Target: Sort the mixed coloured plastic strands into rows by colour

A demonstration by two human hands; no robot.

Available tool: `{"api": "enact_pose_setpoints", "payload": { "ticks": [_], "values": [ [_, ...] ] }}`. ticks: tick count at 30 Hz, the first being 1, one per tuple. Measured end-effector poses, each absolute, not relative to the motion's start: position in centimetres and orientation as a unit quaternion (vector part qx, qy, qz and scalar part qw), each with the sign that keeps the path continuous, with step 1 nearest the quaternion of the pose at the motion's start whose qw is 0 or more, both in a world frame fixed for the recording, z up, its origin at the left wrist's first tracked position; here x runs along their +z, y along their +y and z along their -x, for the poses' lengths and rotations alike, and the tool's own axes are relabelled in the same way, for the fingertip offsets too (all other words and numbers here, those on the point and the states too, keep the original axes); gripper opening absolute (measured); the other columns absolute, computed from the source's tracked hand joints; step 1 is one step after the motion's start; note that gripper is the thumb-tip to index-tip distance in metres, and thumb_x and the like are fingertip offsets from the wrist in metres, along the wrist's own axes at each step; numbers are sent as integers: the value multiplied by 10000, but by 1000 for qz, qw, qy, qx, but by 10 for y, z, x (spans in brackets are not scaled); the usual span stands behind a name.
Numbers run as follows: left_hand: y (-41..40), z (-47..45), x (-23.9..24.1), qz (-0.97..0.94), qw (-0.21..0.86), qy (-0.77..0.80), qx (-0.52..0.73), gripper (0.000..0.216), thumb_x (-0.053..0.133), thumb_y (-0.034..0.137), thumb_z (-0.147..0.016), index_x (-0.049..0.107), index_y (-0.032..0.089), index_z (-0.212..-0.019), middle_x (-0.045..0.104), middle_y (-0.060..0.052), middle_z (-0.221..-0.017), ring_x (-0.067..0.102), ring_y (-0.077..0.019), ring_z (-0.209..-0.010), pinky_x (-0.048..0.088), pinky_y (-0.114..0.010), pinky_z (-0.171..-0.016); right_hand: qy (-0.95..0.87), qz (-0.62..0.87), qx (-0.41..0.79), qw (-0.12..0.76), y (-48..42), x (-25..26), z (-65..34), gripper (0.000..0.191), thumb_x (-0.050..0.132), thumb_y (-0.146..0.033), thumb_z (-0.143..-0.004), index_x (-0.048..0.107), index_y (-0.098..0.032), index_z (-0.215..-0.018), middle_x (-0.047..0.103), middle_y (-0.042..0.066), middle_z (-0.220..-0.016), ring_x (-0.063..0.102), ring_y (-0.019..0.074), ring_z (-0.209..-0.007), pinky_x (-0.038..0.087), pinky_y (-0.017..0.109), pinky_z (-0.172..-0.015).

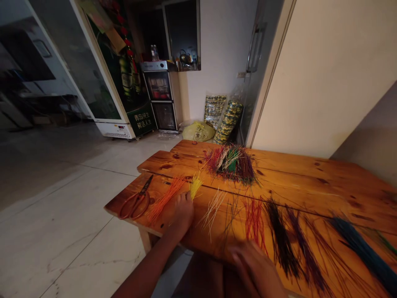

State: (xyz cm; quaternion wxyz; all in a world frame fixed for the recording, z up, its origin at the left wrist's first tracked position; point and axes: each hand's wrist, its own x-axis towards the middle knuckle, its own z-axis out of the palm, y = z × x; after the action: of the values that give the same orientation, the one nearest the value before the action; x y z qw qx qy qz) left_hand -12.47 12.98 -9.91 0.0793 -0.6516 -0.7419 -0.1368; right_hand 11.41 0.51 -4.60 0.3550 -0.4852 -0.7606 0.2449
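My left hand (183, 210) is closed around the lower end of a bundle of thin yellow strands (195, 187) on the wooden table. Just left of it lies a spread of orange strands (169, 196), then scissors (138, 203) with reddish looped handles. My right hand (252, 263) is at the table's near edge, below some red strands (254, 219); motion blurs its fingers, so what they hold is unclear. Between the hands lie pale straw-coloured strands (214, 209) and a few dark thin strands (231, 215).
A mixed multicoloured pile (232, 163) sits farther back. Black (281, 238), purple (305, 252), brown (331, 252) and blue strands (366, 248) run along the right. The plank table (310, 178) has stepped left ends. Beyond it stand a glass-door fridge (114, 129) and a small cabinet (161, 99).
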Motion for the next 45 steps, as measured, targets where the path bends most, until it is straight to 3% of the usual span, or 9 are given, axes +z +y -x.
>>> {"api": "enact_pose_setpoints", "payload": {
  "ticks": [3,6,11,16,24,34,38,40,45],
  "values": [
    [129,124,-99,660,103,-732,-134,397,301,29,-825,490,50,-1174,566,-175,-1121,512,-245,-1014,386,-377,-880,-900,375,88,207,62,-31,-85,380,428,-55,-841,557,-219,-1158,589,64,-1128,526,192,-1019,431,332,-902],
    [128,124,-99,672,128,-716,-140,421,309,15,-812,480,62,-1194,586,-155,-1104,529,-231,-997,393,-371,-888,-939,329,-54,80,101,-33,-63,452,449,-30,-810,510,-220,-1215,548,99,-1208,535,227,-994,466,351,-784],
    [126,126,-100,678,149,-701,-163,423,348,41,-808,475,82,-1210,599,-138,-1114,543,-225,-991,403,-356,-896,-963,251,-90,34,130,-49,-54,269,521,-74,-795,591,-198,-1023,629,82,-953,574,228,-840,468,332,-646],
    [128,125,-103,678,133,-701,-177,436,323,31,-805,487,82,-1206,602,-148,-1110,549,-231,-981,404,-357,-895,-978,178,-108,19,136,-49,-58,176,499,-87,-829,582,-175,-957,614,67,-904,570,210,-814,453,298,-575],
    [126,128,-102,695,89,-686,-193,467,266,36,-827,440,121,-1251,606,-104,-1134,538,-197,-1044,401,-328,-940,-988,109,-105,23,134,-47,-53,108,469,-141,-883,569,-168,-913,601,52,-916,532,187,-872,422,274,-593],
    [125,129,-101,695,46,-685,-211,479,285,30,-819,391,91,-1282,551,-138,-1229,484,-195,-1140,370,-327,-975,-991,110,-37,65,133,-39,-55,172,415,-150,-898,582,-189,-899,614,29,-882,535,168,-872,443,266,-674],
    [127,128,-101,681,40,-700,-211,443,353,95,-825,418,98,-1263,562,-150,-1172,494,-234,-1092,382,-380,-938,-973,187,14,135,151,-30,-71,277,446,-65,-835,568,-251,-999,623,-26,-977,549,109,-936,423,216,-819],
    [128,128,-99,672,38,-709,-210,431,388,135,-830,427,88,-1256,566,-159,-1129,504,-250,-1047,388,-397,-913,-946,263,24,188,172,-26,-90,316,390,-37,-827,563,-233,-1004,624,-5,-995,556,114,-953,418,233,-851],
    [126,128,-95,669,32,-714,-202,434,416,150,-831,425,99,-1262,564,-140,-1079,506,-247,-990,393,-390,-882,-841,460,5,284,248,-25,-154,306,282,-109,-864,544,-144,-1020,639,96,-957,603,177,-881,472,307,-764]
  ]
}}
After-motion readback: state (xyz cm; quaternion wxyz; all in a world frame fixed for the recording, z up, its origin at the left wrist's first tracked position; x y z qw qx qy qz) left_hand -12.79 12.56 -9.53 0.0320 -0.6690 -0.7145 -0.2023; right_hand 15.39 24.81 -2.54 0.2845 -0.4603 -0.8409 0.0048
